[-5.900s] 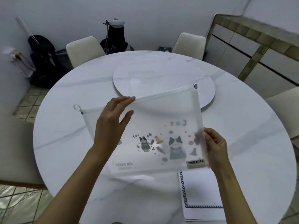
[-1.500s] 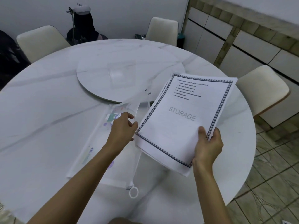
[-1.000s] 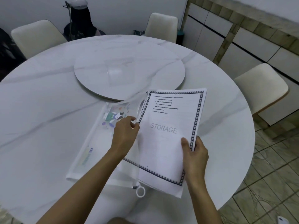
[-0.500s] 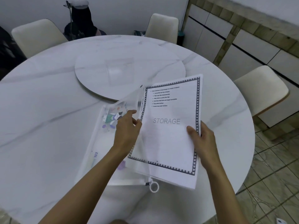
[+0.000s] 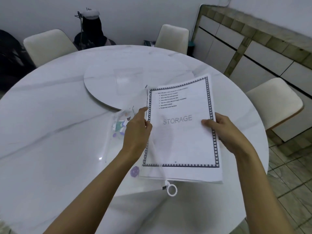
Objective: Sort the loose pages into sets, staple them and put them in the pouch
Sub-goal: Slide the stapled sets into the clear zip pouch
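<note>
A stack of white pages [image 5: 182,132] with a dark patterned border and the word STORAGE on top lies slanted over the table. My right hand [image 5: 222,132] grips its right edge, thumb on top. The clear zip pouch [image 5: 118,127] with cat drawings lies flat under and left of the pages. My left hand [image 5: 136,130] pinches the pouch's upper sheet at its open right edge, lifting it. The pages' left edge sits at that opening, partly under the clear sheet. The pouch's white ring zip pull [image 5: 171,190] hangs at the near corner.
The round white marble table [image 5: 50,149] has a raised turntable [image 5: 108,78] at its middle. Cream chairs [image 5: 276,102] stand at the right and along the far side. A cabinet [image 5: 253,53] runs along the right wall. Dark bags stand at the back left.
The pouch was held up in both hands, then laid flat. My right hand has brought the pages leftward and squared them to the pouch's open edge, which my left hand lifts.
</note>
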Available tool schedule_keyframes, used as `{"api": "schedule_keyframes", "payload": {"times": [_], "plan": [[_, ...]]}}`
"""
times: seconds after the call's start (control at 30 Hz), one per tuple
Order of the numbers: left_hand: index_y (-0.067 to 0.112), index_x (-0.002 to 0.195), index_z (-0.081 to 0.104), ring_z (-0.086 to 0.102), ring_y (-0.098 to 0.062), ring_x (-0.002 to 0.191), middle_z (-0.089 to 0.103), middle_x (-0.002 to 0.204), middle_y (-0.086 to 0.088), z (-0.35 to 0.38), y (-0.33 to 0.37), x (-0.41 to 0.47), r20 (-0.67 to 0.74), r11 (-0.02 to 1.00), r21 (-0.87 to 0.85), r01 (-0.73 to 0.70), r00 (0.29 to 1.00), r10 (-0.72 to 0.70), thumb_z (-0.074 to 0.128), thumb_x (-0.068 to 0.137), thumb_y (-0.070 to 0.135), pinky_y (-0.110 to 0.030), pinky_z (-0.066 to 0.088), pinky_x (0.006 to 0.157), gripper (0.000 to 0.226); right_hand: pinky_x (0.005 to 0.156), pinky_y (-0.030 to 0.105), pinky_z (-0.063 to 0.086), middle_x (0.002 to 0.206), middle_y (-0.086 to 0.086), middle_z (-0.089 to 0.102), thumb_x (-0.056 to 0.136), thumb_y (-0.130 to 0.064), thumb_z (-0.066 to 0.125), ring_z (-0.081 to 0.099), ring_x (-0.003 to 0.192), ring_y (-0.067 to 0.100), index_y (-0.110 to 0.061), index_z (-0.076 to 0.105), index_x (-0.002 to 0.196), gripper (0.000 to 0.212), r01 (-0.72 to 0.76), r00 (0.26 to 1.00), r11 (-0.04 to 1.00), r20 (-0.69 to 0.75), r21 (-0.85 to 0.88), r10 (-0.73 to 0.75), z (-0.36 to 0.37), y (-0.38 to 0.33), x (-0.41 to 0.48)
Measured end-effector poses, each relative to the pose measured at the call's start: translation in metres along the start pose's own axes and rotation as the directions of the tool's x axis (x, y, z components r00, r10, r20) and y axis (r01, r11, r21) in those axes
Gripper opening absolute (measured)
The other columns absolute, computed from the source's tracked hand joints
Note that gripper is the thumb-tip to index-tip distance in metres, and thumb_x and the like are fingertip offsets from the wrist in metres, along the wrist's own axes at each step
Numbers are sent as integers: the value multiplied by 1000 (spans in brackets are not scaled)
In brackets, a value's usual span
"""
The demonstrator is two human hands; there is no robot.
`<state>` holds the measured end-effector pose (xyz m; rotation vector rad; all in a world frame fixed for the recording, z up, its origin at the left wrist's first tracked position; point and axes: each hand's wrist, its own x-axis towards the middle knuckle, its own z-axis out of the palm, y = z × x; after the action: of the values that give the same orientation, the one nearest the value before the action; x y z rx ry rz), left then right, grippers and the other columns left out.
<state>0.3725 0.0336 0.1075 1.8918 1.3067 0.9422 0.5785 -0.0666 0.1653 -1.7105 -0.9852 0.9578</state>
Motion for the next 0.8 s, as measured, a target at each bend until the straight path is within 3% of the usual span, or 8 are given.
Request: {"api": "schedule_keyframes", "payload": {"times": [0.13,0.27,0.4,0.5,0.6,0.7,0.8], "plan": [[22,133,44,52,-15,71,55,86,1,0,-6,-8,35,995,76,-59,998,56,45,93,7,-27,45,67,43,79,27,57,110,-5,67,94,-7,49,66,96,13,-25,56,109,25,-42,999,994,16,97,41,7,18,9],[19,132,45,52,-20,72,60,97,-7,1,-11,-14,45,986,146,-81,996,76,45,93,7,-30,45,68,41,86,36,54,111,1,67,99,-26,42,65,99,20,-19,58,114,23,-124,986,971,-83,205,144,15,33,17],[17,132,45,60,-29,76,63,101,-11,-1,-13,-19,64,971,211,-113,993,101,46,94,7,-40,51,69,40,87,36,53,109,-4,67,100,-20,39,65,97,16,-25,59,110,23,-49,993,991,-104,125,62,24,37,16],[17,132,45,56,-23,70,64,99,-10,-1,-14,-21,82,964,240,-117,992,100,45,94,8,-34,48,64,39,89,37,52,109,0,67,100,-18,40,64,100,21,-20,60,107,22,-2,993,998,-117,69,11,30,35,15],[16,130,48,54,-22,68,65,98,-10,1,-12,-23,94,960,245,-138,989,118,46,94,8,-31,44,65,37,91,46,49,109,11,66,98,-18,43,62,102,32,-12,59,104,19,-61,986,998,-157,-30,56,37,38,21],[17,127,50,61,-26,78,66,99,-8,3,-9,-27,132,956,257,-145,985,114,47,94,10,-35,50,73,34,81,34,51,111,4,65,96,-15,45,62,98,22,-18,57,109,18,-101,989,993,-111,-58,94,50,43,24],[19,124,50,60,-25,77,65,99,-6,5,-7,-30,166,954,266,-138,981,96,45,95,12,-37,50,72,30,68,28,49,101,2,64,94,-12,46,60,88,20,-13,59,107,18,-110,986,987,-138,-113,94,69,48,22]]}}
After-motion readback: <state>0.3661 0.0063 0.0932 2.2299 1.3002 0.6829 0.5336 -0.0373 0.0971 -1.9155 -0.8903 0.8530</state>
